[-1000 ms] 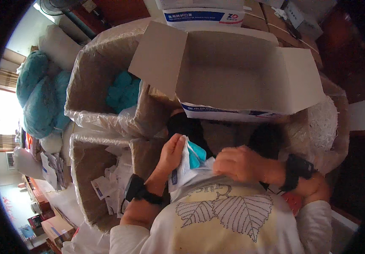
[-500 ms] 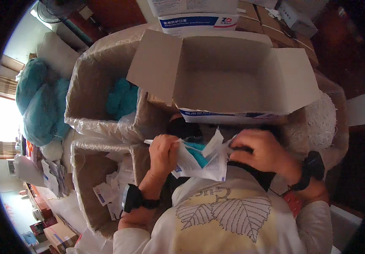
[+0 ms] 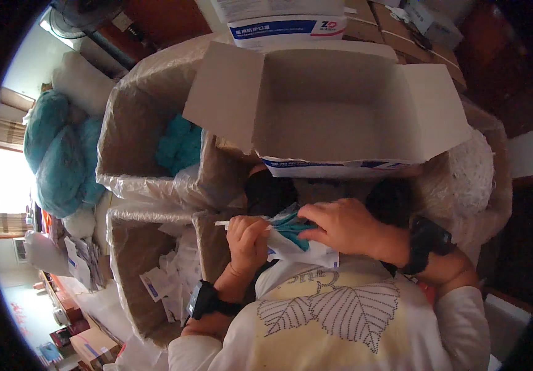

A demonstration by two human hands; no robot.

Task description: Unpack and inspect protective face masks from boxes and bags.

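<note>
My left hand (image 3: 248, 244) is closed around the left side of a small white paper packet (image 3: 313, 255), held in front of my chest. From the packet's open top shows a teal folded face mask (image 3: 293, 229), with some clear film beside it. My right hand (image 3: 350, 224) reaches over the opening from the right. Its thumb and fingers close on the mask, though the fingertips are partly hidden in the folds.
Beyond my hands stands an open cardboard box (image 3: 334, 133), flaps spread. At left, one film-lined carton (image 3: 127, 130) holds teal masks (image 3: 178, 145); a nearer one (image 3: 121, 247) holds white packets (image 3: 183, 266). A bag of white stringy material (image 3: 473, 173) sits at right.
My right hand has moved left from the packet's right edge onto the mask in its opening. The raised white flap no longer shows. My left hand still grips the packet, slightly lower in view.
</note>
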